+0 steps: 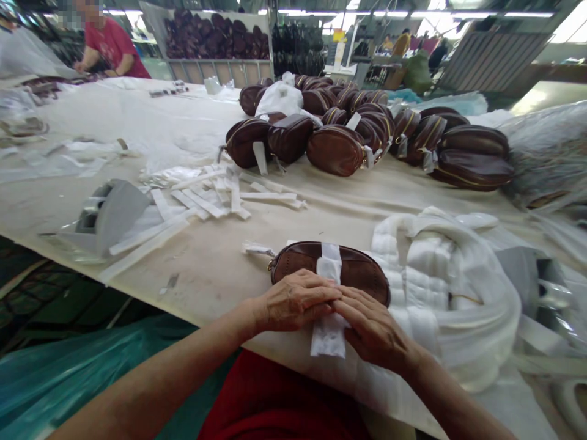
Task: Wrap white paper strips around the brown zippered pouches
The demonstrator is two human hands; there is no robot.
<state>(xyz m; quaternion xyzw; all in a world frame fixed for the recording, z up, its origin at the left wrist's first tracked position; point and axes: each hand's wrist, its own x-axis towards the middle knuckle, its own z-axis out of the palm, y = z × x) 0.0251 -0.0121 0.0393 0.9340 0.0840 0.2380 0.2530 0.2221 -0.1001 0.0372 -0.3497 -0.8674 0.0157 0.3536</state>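
Observation:
A small oval brown zip pouch point(362, 269) lies in front of me at the table's near edge. Across its middle runs a white wrapping strip point(329, 344), whose loose end hangs toward me. My left hand point(296, 299) is closed at the strip from the left, its fingers bent over the pouch's near side and the thumb hidden. From the right, my right hand point(373, 327) closes on the same strip, and the fingertips of both hands meet and overlap there. A plastic-wrapped zip pull point(258, 249) sticks out from the pouch's left end.
White strips point(206, 198) lie loose beside a grey tape dispenser point(110, 214). A bundle of white padded material point(458, 293) sits at right, near another dispenser point(523, 278). Many brown pouches point(337, 150) are heaped farther back. A person in a red shirt point(112, 46) works at far left.

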